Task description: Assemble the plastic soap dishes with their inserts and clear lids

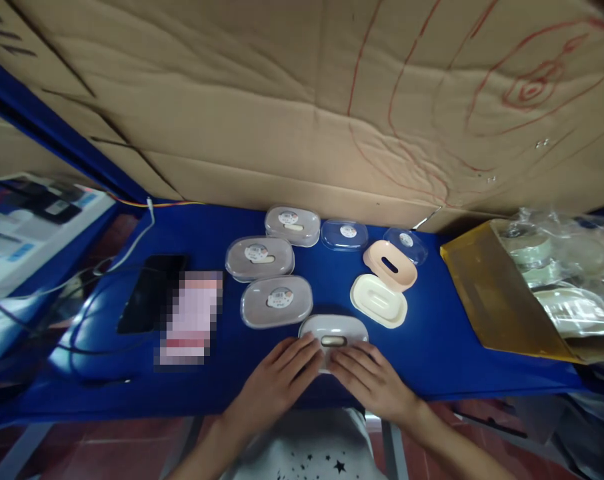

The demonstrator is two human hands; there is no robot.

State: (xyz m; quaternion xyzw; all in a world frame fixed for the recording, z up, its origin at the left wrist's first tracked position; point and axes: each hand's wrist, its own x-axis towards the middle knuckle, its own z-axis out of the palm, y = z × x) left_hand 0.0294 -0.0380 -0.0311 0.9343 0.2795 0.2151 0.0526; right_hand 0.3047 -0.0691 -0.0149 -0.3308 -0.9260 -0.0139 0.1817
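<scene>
At the table's front edge lies a light grey oval dish (336, 325) with a slot in its middle. My left hand (285, 377) grips its left side, fingers together on top. On its right side my right hand (375, 383) has its fingers pressed together in the same way. Both thumbs are hidden. Three grey boxes with clear lids and round labels, (252, 303) nearest, sit beyond on the left. To the right are a cream dish (379, 300), a peach slotted insert (393, 265) and two clear labelled lids, one lid (343, 236) farther left.
An open cardboard box (475, 287) with plastic-wrapped pieces stands on the right. On the left are a dark phone (145, 293), a blurred pink item (192, 317) and loose cables. A cardboard wall (262, 113) rises behind the blue table (432, 360).
</scene>
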